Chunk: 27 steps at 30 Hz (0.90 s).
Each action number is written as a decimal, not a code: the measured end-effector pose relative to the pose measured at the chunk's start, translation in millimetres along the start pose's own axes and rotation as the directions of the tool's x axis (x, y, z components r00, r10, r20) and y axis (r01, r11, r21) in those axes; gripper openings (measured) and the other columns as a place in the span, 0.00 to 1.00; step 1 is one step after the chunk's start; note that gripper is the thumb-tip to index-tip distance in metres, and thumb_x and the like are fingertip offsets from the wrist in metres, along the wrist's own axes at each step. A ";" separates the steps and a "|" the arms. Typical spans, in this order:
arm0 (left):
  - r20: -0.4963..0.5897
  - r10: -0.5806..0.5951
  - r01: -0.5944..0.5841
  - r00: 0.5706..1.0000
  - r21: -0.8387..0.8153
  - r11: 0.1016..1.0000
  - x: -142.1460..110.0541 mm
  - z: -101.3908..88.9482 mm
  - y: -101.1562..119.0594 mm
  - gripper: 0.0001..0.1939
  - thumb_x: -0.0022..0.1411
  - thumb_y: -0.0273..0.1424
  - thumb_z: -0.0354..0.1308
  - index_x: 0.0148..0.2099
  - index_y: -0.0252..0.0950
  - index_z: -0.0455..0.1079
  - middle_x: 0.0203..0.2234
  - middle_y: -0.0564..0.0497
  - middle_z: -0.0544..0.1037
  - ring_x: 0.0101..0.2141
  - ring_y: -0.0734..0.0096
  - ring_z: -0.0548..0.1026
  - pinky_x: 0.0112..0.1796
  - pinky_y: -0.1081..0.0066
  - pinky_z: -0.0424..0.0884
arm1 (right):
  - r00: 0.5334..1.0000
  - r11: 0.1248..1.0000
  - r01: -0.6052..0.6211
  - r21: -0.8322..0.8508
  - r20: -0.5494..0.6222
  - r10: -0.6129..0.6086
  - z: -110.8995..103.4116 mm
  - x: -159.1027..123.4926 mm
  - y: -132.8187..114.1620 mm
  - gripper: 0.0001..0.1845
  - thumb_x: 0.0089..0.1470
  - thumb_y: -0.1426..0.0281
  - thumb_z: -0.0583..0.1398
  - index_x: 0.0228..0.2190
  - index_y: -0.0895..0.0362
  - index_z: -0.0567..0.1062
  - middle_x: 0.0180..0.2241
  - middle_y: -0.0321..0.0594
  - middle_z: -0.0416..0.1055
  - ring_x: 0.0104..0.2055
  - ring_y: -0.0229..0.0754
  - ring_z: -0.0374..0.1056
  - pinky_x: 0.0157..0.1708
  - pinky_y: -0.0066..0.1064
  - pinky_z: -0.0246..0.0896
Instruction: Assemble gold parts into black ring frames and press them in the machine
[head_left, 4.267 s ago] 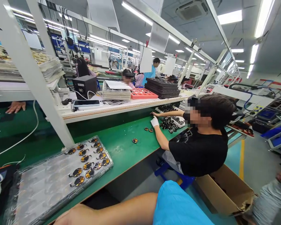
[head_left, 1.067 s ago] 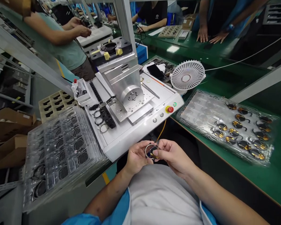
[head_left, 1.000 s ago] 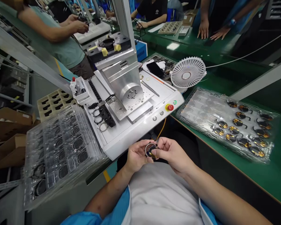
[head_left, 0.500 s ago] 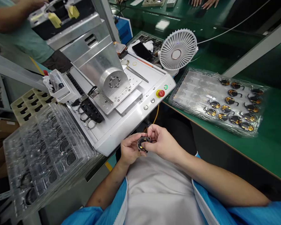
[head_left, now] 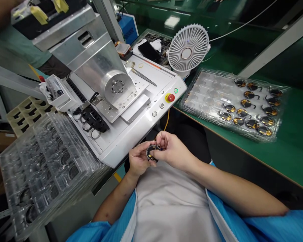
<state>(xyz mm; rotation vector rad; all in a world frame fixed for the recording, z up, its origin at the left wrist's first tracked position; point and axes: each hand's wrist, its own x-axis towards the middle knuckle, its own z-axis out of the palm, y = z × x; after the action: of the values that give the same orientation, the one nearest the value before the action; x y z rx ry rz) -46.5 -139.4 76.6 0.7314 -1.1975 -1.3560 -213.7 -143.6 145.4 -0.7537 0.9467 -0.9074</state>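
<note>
A small round watch case (head_left: 153, 153), dark with gold-coloured patches inside and a pale rim, is held in front of my lap. My left hand (head_left: 138, 159) grips its left edge between fingers and thumb. My right hand (head_left: 173, 151) closes on it from the right, with the thumb pressed onto its face and the fingers curled at the far edge. The fingertips hide part of the case. On the right, a clear plastic tray (head_left: 204, 89) carries several round black-and-gold parts (head_left: 246, 103) with thin curved tails.
A white machine (head_left: 131, 131) with a metal fixture (head_left: 101, 67) and a red emergency button (head_left: 170, 97) stands ahead. Stacked clear trays (head_left: 40, 161) lie at left. A white fan (head_left: 188, 48), tweezers (head_left: 145, 78) and a phone (head_left: 148, 51) are beyond. Another person's arm (head_left: 2, 15) shows upper left.
The view has shifted slightly, so the machine and trays sit a little further left and up. My right thumb stays on the watch case, and both hands keep hold.
</note>
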 end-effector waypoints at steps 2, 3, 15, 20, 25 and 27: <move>-0.008 -0.007 0.007 1.000 -0.024 1.000 -0.5 0.0 -2.1 0.30 0.42 0.38 0.81 0.50 0.47 0.81 0.46 0.46 0.84 0.44 0.61 0.84 0.44 0.69 0.82 | 1.000 1.000 -0.006 0.027 0.000 0.006 0.4 1.5 -0.1 0.18 0.39 0.70 0.67 0.28 0.54 0.62 0.20 0.26 0.67 0.21 0.31 0.62 0.20 0.21 0.56; -0.016 -0.011 0.011 1.000 -0.030 0.999 -0.9 -0.1 -3.3 0.30 0.43 0.38 0.81 0.51 0.47 0.81 0.46 0.46 0.84 0.44 0.61 0.84 0.44 0.69 0.82 | 1.000 0.999 -0.008 0.045 0.000 0.008 0.9 2.4 -0.2 0.19 0.38 0.70 0.67 0.28 0.54 0.62 0.20 0.26 0.67 0.21 0.31 0.62 0.20 0.21 0.56; 0.085 0.162 -0.173 0.983 0.150 0.973 1.3 -2.8 1.9 0.30 0.49 0.36 0.78 0.55 0.46 0.78 0.45 0.47 0.83 0.45 0.63 0.83 0.54 0.64 0.78 | 0.987 0.988 -0.153 0.022 0.047 0.152 -10.8 3.0 22.6 0.31 0.38 0.49 0.76 0.24 0.57 0.66 0.19 0.36 0.71 0.19 0.34 0.65 0.15 0.20 0.61; 0.075 0.190 -0.202 0.979 0.240 0.949 2.7 -6.6 2.7 0.30 0.48 0.36 0.78 0.55 0.45 0.78 0.45 0.46 0.83 0.46 0.64 0.82 0.53 0.68 0.78 | 0.994 0.985 -0.113 0.132 0.017 0.112 -1.5 11.4 39.4 0.36 0.35 0.45 0.76 0.24 0.56 0.64 0.17 0.34 0.70 0.16 0.33 0.62 0.14 0.22 0.63; -0.245 0.053 -0.043 0.968 0.047 0.998 0.7 -2.7 2.6 0.24 0.58 0.36 0.73 0.56 0.47 0.77 0.49 0.46 0.82 0.50 0.64 0.81 0.52 0.70 0.78 | 0.997 0.997 -0.052 -0.061 0.051 0.055 1.0 43.1 11.9 0.34 0.33 0.49 0.78 0.26 0.57 0.68 0.18 0.34 0.71 0.17 0.34 0.64 0.13 0.19 0.61; -0.267 0.004 -0.007 0.964 -0.009 1.000 3.0 -2.1 8.1 0.22 0.60 0.34 0.72 0.56 0.47 0.77 0.50 0.45 0.81 0.51 0.61 0.80 0.55 0.64 0.76 | 0.999 0.994 -0.003 -0.105 -0.043 -0.001 -6.9 65.4 -8.2 0.34 0.32 0.50 0.78 0.29 0.58 0.69 0.19 0.35 0.72 0.17 0.35 0.64 0.12 0.20 0.59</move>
<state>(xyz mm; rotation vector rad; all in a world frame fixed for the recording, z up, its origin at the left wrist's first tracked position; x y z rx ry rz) -42.5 -141.6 84.2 0.8737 -0.9766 -1.2134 -203.3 -206.5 127.2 -0.8257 1.0385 -0.8809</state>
